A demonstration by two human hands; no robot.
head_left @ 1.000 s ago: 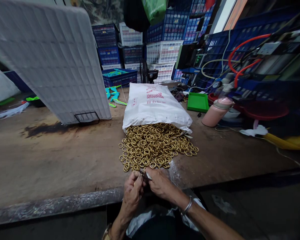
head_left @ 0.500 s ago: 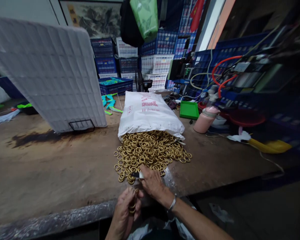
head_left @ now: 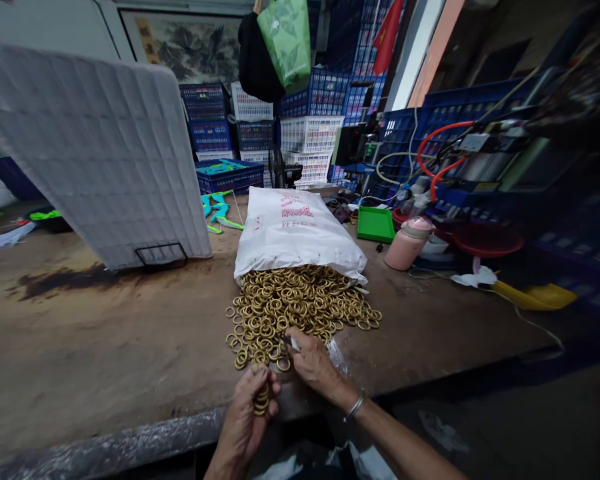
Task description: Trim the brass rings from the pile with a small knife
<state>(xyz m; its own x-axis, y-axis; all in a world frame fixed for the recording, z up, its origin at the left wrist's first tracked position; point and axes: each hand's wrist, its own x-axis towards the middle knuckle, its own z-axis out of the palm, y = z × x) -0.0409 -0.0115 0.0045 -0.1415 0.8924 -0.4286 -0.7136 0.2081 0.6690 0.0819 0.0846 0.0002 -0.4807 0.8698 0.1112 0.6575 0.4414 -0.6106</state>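
We list rings (head_left: 300, 300), gold-coloured, heaped on the table (head_left: 130, 347) at the mouth of a white sack (head_left: 300, 230), with a green tray (head_left: 376, 225) to its right. Our left hand (head_left: 247, 400) clutches several rings; our right hand (head_left: 314, 363), at the heap's near edge, grasps a small tool (head_left: 295, 345), partly hidden.

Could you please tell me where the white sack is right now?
In the head view, the white sack lies mid-picture on the table, left of the pink bottle, with gold rings heaped at its near end.
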